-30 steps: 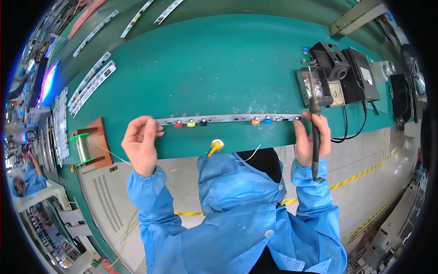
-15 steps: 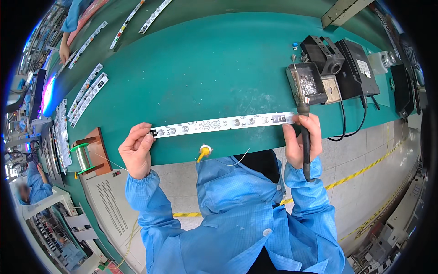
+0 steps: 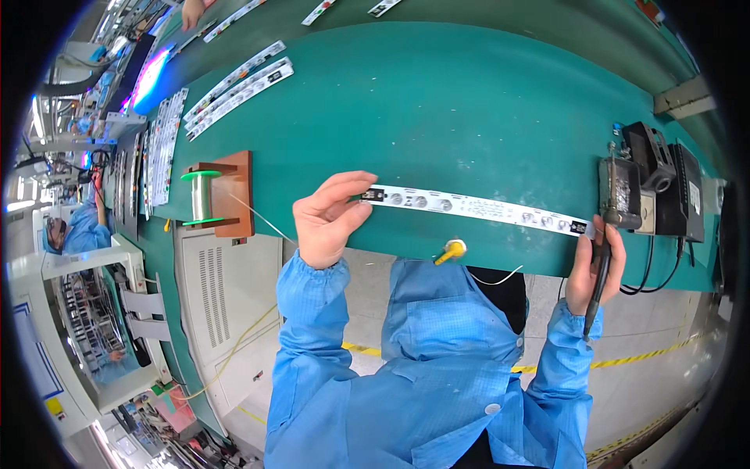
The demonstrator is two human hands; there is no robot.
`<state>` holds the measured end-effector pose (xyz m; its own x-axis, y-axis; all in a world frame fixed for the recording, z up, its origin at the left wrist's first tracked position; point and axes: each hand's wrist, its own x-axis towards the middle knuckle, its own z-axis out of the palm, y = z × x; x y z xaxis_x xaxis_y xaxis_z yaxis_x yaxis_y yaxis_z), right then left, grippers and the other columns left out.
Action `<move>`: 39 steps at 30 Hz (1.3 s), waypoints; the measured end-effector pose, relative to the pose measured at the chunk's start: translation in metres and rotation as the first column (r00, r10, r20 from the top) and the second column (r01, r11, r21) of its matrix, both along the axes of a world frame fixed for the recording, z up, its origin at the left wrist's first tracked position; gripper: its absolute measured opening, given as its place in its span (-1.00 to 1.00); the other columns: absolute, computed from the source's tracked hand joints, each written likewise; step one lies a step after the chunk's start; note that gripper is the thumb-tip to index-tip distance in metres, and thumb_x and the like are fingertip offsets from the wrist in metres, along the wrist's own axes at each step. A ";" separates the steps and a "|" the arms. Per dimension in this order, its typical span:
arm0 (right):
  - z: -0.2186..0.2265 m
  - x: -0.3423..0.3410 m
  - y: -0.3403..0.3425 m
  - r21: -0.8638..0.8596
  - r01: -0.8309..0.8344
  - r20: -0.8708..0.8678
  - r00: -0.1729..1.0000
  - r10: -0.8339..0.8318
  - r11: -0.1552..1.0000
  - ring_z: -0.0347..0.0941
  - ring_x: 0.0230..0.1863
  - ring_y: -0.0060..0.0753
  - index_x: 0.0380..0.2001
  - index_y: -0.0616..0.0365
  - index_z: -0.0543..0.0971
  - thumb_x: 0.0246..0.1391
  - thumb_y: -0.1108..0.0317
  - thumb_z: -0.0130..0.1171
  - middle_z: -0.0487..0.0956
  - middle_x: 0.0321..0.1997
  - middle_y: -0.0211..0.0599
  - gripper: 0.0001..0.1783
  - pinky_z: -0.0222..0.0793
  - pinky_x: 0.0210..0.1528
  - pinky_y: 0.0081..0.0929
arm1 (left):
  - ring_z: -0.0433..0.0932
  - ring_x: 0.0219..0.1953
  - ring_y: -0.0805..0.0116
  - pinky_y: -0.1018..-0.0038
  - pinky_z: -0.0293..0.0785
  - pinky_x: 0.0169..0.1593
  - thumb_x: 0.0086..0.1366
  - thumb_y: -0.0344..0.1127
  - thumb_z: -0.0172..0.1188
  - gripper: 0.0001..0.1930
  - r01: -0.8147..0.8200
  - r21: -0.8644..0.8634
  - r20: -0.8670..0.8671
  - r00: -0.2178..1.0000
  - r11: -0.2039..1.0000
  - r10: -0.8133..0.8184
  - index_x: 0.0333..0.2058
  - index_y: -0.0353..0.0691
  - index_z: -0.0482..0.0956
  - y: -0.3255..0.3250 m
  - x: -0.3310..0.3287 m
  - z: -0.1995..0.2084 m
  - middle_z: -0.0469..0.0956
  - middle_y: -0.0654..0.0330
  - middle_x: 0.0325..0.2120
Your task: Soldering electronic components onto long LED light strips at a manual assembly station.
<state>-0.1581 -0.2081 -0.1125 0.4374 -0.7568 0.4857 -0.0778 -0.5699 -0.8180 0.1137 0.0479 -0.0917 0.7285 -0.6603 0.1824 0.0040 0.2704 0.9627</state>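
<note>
A long, narrow white circuit board strip [image 3: 488,209] with round component spots is held across the near side of the green bench, its right end slightly lower in the picture. My left hand [image 3: 332,223] pinches the left end, beside a black connector. My right hand [image 3: 594,270] holds the other end at its fingertips. That same hand grips a soldering iron [image 3: 601,277], whose dark handle slants down across the fingers while the tip side points away from me. A small yellow-and-white piece [image 3: 453,250] sits at the bench's near edge, below the strip.
A solder wire spool [image 3: 201,198] on a brown stand [image 3: 241,187] is left of my left hand. More board strips [image 3: 242,95] lie at the far left. At right are a soldering stand [image 3: 623,184] and black station [image 3: 686,195]. Another person's hand [image 3: 191,13] shows at the top left.
The view has swung left, so bench items appear farther right. The strip's tilt in the picture has reversed: its right end is now lower. Both hands still hold it, the iron included at right.
</note>
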 end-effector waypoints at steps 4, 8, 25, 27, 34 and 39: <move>-0.003 0.002 0.003 0.024 0.017 0.002 1.000 -0.017 1.000 0.42 0.13 -0.14 0.09 0.32 0.34 0.10 0.66 0.06 0.45 0.08 0.08 -0.55 0.29 0.20 -0.26 | 0.51 -0.02 0.18 0.38 0.53 -0.03 0.03 -0.75 0.15 -0.67 0.001 -0.016 -0.038 0.999 1.000 -0.002 -0.17 -0.47 0.57 0.003 0.002 0.002 0.49 -0.10 -0.07; 0.002 0.004 0.003 -0.016 0.027 -0.018 0.999 -0.027 1.000 0.42 0.13 -0.17 0.11 0.30 0.33 0.12 0.63 0.05 0.47 0.08 0.08 -0.55 0.30 0.18 -0.29 | 0.51 -0.04 0.18 0.39 0.53 -0.03 0.03 -0.75 0.15 -0.69 0.004 -0.011 -0.047 0.999 1.000 -0.004 -0.19 -0.47 0.58 0.004 0.004 0.002 0.50 -0.09 -0.08; 0.032 -0.007 -0.003 -0.104 0.030 0.194 0.981 -0.010 0.994 0.52 -0.36 -0.15 -0.22 0.23 0.54 -0.17 0.64 0.33 0.53 -0.32 -0.11 -0.64 0.43 -0.35 -0.41 | 0.49 -0.56 0.40 0.50 0.45 -0.45 0.39 -0.32 0.01 -0.71 -0.130 0.537 0.152 0.987 0.833 0.056 -0.17 -0.50 0.53 -0.005 0.001 0.031 0.57 0.07 -0.52; 0.032 -0.008 -0.003 -0.121 0.050 0.192 0.981 -0.026 0.991 0.53 -0.35 -0.15 -0.21 0.23 0.54 -0.17 0.63 0.34 0.53 -0.30 -0.12 -0.63 0.44 -0.36 -0.41 | 0.50 -0.53 0.41 0.52 0.48 -0.42 0.39 -0.32 0.02 -0.71 -0.088 0.515 0.097 0.994 0.852 0.045 -0.12 -0.49 0.51 -0.011 0.004 0.031 0.57 0.06 -0.45; 0.032 0.003 -0.005 -0.188 0.026 0.245 0.969 0.021 0.982 0.51 -0.39 -0.10 -0.22 0.26 0.53 -0.17 0.63 0.32 0.50 -0.34 -0.09 -0.64 0.43 -0.40 -0.37 | 0.44 -0.52 0.45 0.63 0.39 -0.47 0.33 -0.42 0.06 -0.72 -0.001 0.369 -0.262 0.959 0.929 0.105 -0.02 -0.41 0.42 -0.003 0.031 0.018 0.52 0.10 -0.45; 0.030 -0.004 -0.005 -0.205 0.066 0.234 0.972 -0.016 0.977 0.53 -0.42 -0.13 -0.26 0.23 0.55 -0.22 0.65 0.37 0.52 -0.37 -0.08 -0.64 0.43 -0.44 -0.42 | 0.59 -0.37 0.39 0.59 0.55 -0.48 0.33 -0.41 0.09 -0.81 0.078 0.383 -0.271 0.962 0.921 0.031 -0.11 -0.31 0.49 -0.015 0.022 0.014 0.59 0.07 -0.30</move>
<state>-0.1618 -0.2133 -0.0830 0.2660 -0.6417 0.7193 0.0714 -0.7311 -0.6786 0.1357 0.0329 -0.0774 0.6969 -0.6565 -0.2885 0.2761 -0.1257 0.9529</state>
